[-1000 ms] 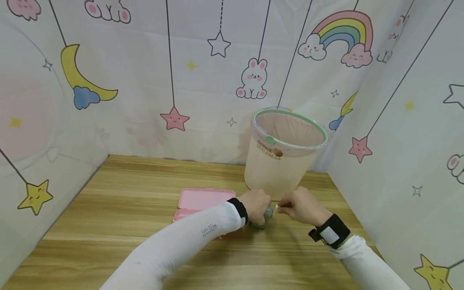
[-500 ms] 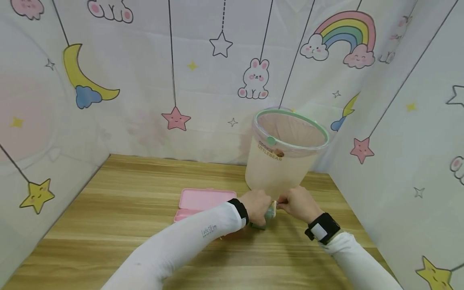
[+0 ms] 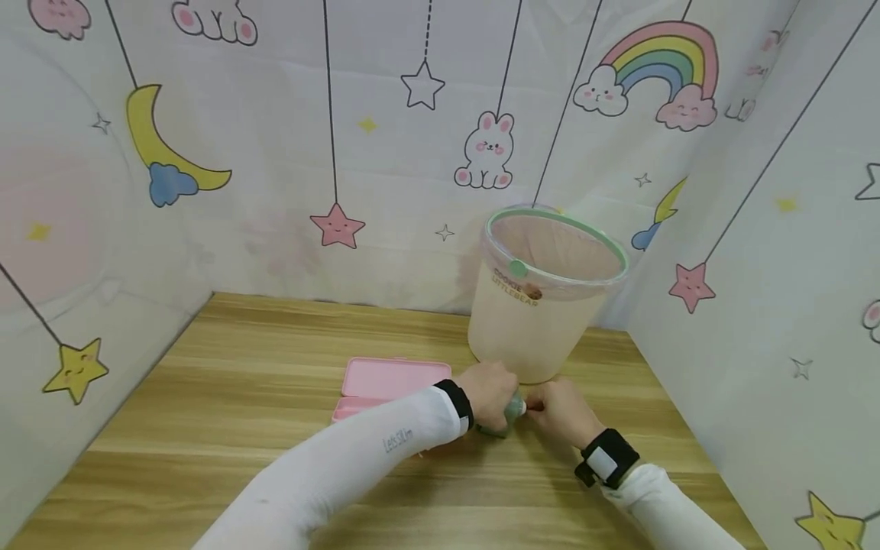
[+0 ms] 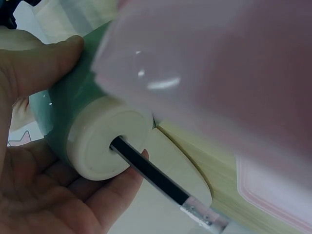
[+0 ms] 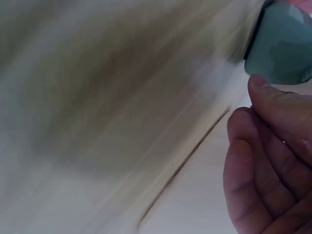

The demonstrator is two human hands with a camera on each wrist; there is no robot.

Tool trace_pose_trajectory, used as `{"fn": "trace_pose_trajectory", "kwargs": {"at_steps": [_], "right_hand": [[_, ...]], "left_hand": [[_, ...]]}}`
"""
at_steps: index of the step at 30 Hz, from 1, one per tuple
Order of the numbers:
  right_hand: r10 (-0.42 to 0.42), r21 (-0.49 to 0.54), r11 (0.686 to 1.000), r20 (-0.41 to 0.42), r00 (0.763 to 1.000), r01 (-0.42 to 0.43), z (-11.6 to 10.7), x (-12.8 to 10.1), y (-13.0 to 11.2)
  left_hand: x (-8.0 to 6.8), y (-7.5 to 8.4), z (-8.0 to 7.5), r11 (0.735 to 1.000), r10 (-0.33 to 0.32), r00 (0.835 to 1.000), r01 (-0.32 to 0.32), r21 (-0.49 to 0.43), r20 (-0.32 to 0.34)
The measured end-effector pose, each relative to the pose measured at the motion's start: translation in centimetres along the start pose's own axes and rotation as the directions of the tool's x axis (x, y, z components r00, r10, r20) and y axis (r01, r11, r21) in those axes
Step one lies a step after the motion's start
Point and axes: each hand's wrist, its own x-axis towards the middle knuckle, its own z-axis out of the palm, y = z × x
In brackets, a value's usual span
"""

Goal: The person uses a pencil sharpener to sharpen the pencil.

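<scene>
My left hand (image 3: 496, 396) grips a small green sharpener (image 3: 512, 415) on the wooden table (image 3: 261, 405), just in front of the bin. In the left wrist view its cream end cap (image 4: 105, 144) has a hole, and a black pencil (image 4: 151, 173) with a silver ferrule sticks out of it. My right hand (image 3: 546, 409) is right against the sharpener and pinches the pencil's outer end with curled fingers (image 5: 273, 161). The green body (image 5: 285, 44) shows blurred in the right wrist view.
A translucent bin (image 3: 529, 328) with a green rim and a pink liner stands at the back right, touching distance behind my hands. A flat pink case (image 3: 392, 380) lies left of them. Printed fabric walls close in the table on three sides.
My right hand has moved left toward the sharpener, and less of the pencil shows between the two hands. The left hand has stayed in place.
</scene>
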Motion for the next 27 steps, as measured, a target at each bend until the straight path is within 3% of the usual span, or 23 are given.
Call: {"fn": "trace_pose_trajectory", "kwargs": {"at_steps": [12,19,27], "right_hand": [[-0.036,0.122,0.992,0.173,0.984,0.015,-0.9,-1.1,-2.1],[-0.117,0.156,0.984,0.184,0.976,0.088,-2.3,-1.1,-3.2],[-0.150,0.158,0.981,0.241,0.959,0.113,-4.5,-0.7,-3.9]], "left_hand": [[0.3,0.2,0.5,1.000,-0.016,1.000,0.015,-0.015,-0.006],[0.4,0.1,0.5,0.999,-0.017,1.000,0.017,-0.031,-0.006],[0.4,0.3,0.3,0.999,-0.030,1.000,0.030,-0.039,0.009]]}}
